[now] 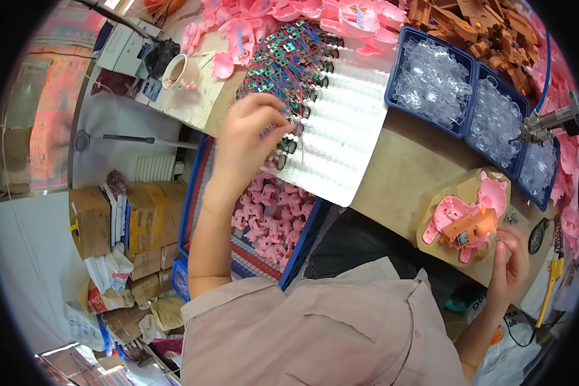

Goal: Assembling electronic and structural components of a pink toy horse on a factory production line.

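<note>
My left hand [254,132] reaches over the white ribbed tray [344,128], its fingers pinched at the near end of a heap of wired green circuit boards [286,61]. Small round black parts [288,147] on wires lie in the tray's grooves beside these fingertips; what is between them is hidden. On the bench to the right, a tan fixture [428,235] holds a pink plastic shell [453,209] with an orange plastic part [473,226] on it. Right beside the fixture is my right hand [511,257], thumb and forefinger closed; anything they hold is too small to name.
Blue bins [460,132] of clear plastic parts stand at the back right, below a pile of orange parts [476,32]. A metal screwdriver tool [550,122] hangs at right. Pink pieces [270,215] fill a blue-edged crate under my left forearm. A white cup [177,69] stands far left.
</note>
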Demonstrator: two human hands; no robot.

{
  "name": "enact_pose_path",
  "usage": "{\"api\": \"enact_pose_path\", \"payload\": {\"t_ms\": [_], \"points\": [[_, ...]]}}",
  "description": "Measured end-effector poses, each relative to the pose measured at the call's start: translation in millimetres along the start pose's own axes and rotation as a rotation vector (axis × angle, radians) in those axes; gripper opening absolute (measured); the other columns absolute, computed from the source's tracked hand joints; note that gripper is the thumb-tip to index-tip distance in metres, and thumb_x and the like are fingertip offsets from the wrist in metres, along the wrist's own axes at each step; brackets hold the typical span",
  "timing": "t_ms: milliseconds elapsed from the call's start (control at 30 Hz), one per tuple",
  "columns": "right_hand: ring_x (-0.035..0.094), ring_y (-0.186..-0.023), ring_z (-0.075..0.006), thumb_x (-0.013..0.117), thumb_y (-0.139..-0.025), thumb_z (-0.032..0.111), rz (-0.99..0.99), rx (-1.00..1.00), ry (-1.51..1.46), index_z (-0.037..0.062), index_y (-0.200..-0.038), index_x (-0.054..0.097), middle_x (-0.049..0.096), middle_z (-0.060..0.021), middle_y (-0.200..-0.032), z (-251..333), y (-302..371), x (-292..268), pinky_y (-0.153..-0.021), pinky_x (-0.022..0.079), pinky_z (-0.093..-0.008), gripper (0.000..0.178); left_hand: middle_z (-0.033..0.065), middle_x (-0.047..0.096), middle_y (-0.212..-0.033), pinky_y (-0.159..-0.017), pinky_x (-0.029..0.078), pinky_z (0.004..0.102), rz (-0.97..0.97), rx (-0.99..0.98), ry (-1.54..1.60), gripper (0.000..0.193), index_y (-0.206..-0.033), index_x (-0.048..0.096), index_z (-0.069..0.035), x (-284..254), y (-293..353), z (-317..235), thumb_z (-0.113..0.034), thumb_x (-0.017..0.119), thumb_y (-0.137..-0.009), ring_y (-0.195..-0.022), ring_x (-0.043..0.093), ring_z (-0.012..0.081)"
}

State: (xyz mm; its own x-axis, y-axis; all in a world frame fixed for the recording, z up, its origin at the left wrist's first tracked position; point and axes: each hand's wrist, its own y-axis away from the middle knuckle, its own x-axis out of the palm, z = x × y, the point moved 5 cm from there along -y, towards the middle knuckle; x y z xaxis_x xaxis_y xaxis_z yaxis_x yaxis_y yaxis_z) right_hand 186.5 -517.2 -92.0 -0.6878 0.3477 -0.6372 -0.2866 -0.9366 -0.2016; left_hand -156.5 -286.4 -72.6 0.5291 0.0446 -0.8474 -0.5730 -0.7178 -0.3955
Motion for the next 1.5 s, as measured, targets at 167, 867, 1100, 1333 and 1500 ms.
{"api": "enact_pose_path", "payload": {"t_ms": [167, 867, 1100, 1333, 1500], "points": [[0.058, -0.091, -0.0261, 0.056, -0.083, -0.002, -0.054, -0.077, -0.091, -0.0017, -0.089, 0.061, 0.064, -0.0132, -0.094, 20.2, 1.1, -2.3, -0.088, 0.043, -0.0365, 0.008, 0.0113, 0.065, -0.100, -0.074, 0.049, 0.0259, -0.259, -0.262, 0.854, 0.008, -0.089, 0.060, -0.001, -38.0, -1.1, -41.9, -0.001, 0.067, -0.085, -0.087, 0.062, 0.0146], [0.056, -0.072, -0.0076, 0.057, -0.091, 0.012, 0.163, 0.418, -0.459, -0.0030, -0.096, 0.064, 0.064, -0.0033, -0.082, 14.9, -30.7, 7.6, -0.065, 0.045, -0.0230, 0.017, 0.0140, 0.058, -0.118, -0.084, 0.051, 0.0261, 0.218, -0.393, 1.582, 0.042, -0.124, 0.050, 0.002, 122.8, -8.9, -164.4, 0.005, 0.065, -0.085, -0.096, 0.063, 0.0149], [0.055, -0.067, -0.0069, 0.062, -0.087, 0.009, 0.224, 0.562, -0.693, -0.0030, -0.086, 0.063, 0.062, -0.0006, -0.074, 26.8, -41.4, 23.9, -0.058, 0.043, -0.0226, 0.012, 0.0130, 0.060, -0.115, -0.082, 0.053, 0.0274, 0.202, -0.289, 1.385, 0.043, -0.123, 0.054, 0.001, 121.5, 0.2, -171.1, 0.001, 0.069, -0.083, -0.092, 0.063, 0.0133], [0.055, -0.055, -0.0272, 0.067, -0.082, 0.001, -0.179, -0.261, 0.206, 0.0011, -0.086, 0.061, 0.059, -0.0117, -0.068, 51.6, -17.2, 25.5, -0.050, 0.043, -0.0338, 0.008, 0.0139, 0.065, -0.108, -0.074, 0.053, 0.0292, 0.052, 0.056, 0.741, 0.021, -0.098, 0.069, -0.002, 110.4, -7.7, -181.7, 0.002, 0.071, -0.077, -0.087, 0.066, 0.0223], [0.057, -0.056, -0.0249, 0.067, -0.082, 0.002, -0.074, -0.264, -0.001, 0.0006, -0.088, 0.061, 0.060, -0.0105, -0.069, 62.4, -26.9, 19.7, -0.052, 0.044, -0.0330, 0.009, 0.0142, 0.066, -0.106, -0.075, 0.053, 0.0313, 0.037, 0.088, 0.737, 0.023, -0.099, 0.068, -0.002, 106.7, -10.5, -182.5, 0.001, 0.071, -0.077, -0.089, 0.065, 0.0242]]}}
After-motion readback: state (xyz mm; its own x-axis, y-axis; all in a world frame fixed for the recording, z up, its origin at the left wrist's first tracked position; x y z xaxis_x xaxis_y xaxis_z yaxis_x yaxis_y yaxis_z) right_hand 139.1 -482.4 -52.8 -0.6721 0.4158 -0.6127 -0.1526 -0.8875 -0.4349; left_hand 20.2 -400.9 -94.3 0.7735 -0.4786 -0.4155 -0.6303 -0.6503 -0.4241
